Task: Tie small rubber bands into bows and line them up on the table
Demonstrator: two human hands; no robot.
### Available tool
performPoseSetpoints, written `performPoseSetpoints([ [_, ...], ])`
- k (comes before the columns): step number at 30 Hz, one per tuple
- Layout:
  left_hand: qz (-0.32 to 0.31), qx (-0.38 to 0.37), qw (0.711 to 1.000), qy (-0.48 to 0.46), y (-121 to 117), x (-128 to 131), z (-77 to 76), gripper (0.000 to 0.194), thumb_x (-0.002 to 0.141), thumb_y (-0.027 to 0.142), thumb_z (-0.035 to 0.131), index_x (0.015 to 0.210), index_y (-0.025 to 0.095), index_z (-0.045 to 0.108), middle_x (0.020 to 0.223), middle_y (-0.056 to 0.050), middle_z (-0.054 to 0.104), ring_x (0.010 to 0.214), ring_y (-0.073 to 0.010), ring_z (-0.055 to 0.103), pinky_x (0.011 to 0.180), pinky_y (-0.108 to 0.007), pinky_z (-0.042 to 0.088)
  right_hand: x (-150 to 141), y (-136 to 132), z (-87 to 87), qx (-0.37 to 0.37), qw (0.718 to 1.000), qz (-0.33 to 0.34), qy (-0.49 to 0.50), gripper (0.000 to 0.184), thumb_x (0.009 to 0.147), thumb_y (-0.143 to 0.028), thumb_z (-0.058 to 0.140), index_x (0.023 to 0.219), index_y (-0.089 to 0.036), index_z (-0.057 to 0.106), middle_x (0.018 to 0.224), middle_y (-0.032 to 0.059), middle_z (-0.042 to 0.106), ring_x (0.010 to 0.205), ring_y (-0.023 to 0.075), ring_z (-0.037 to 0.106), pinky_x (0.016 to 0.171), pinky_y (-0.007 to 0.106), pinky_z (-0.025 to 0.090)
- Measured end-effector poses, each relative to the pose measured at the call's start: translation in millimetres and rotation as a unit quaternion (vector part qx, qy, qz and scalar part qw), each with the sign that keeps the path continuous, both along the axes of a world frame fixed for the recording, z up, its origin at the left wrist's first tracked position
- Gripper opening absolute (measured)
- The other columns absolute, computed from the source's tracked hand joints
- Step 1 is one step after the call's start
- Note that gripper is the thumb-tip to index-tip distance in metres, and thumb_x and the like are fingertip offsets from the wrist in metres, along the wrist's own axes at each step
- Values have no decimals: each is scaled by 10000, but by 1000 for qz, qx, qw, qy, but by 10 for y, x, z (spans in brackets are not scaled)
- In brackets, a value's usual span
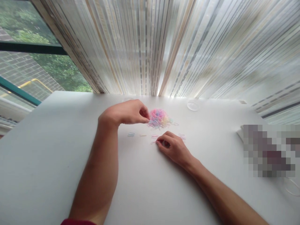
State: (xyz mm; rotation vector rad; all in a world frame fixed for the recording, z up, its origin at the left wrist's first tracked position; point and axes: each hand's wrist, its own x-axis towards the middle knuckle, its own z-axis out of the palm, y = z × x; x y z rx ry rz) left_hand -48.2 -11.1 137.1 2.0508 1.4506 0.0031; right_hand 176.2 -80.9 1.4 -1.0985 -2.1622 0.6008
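A heap of pastel paper clips [158,118] lies on the white table, pink at the top with blue and yellow ones lower down. My left hand [134,112] reaches to the heap's left edge, thumb and fingertips pinched together; what they hold, if anything, is too small to make out. Closer to me, my right hand [172,146] pinches a pink paper clip [153,142] at the table surface. In front of the heap lie a blue paper clip [131,134], a yellowish one [142,135], a pink one [154,136], and pinkish-purple clips [182,136] partly behind my right hand.
A clear round lid or dish [193,106] rests near the table's back edge, and another faint clear round piece [127,99] sits behind my left hand. Striped curtains [150,47] hang along the back. At right is a pixelated object [267,153] with a white cord.
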Motion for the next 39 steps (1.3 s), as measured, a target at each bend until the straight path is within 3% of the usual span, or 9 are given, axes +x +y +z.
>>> performPoseSetpoints([
  [6,8,-4,1000,10,-13,19,19,282,742,402,677,909,199,776,934,-34,782,801,-185,662,652,-232,423,18,10,-10,24,1000,-6,-12,91,885,-169,595,839,-210,661,799,20,623,649,132,576,625,251,487],
  [12,18,-5,1000,15,-15,3,27,299,734,409,679,934,210,778,930,-26,779,804,-186,658,650,-227,421,319,88,145,98,994,-13,-50,140,935,-175,534,875,-217,654,831,47,629,722,166,596,639,273,473],
  [16,24,-7,999,24,-18,12,41,306,729,417,676,928,209,779,923,-27,776,801,-190,654,651,-233,420,423,166,159,119,987,-1,-104,154,945,-152,529,878,-210,656,849,66,638,770,199,592,684,309,478],
  [20,15,-8,1000,23,-8,18,36,309,729,432,670,917,208,772,916,-21,774,807,-192,653,652,-232,418,388,214,111,127,984,32,-124,149,953,-154,547,870,-198,662,834,73,643,813,221,578,765,342,486],
  [25,16,-5,1000,22,-1,9,25,324,721,443,667,911,203,773,883,-19,768,787,-195,652,637,-237,409,400,213,102,125,981,16,-145,136,962,-173,568,892,-196,682,847,73,652,823,222,582,775,349,470],
  [32,16,4,1000,20,1,4,17,322,718,449,663,904,213,780,842,-13,762,744,-199,641,617,-252,397,417,183,122,131,982,24,-138,163,936,-130,609,1046,-196,709,942,85,682,888,233,583,833,367,485],
  [39,16,11,1000,16,7,12,6,317,718,447,658,887,214,788,828,-18,760,738,-199,638,615,-251,393,410,194,120,121,983,17,-139,98,955,-174,625,941,-194,720,887,71,676,850,219,566,828,359,483],
])
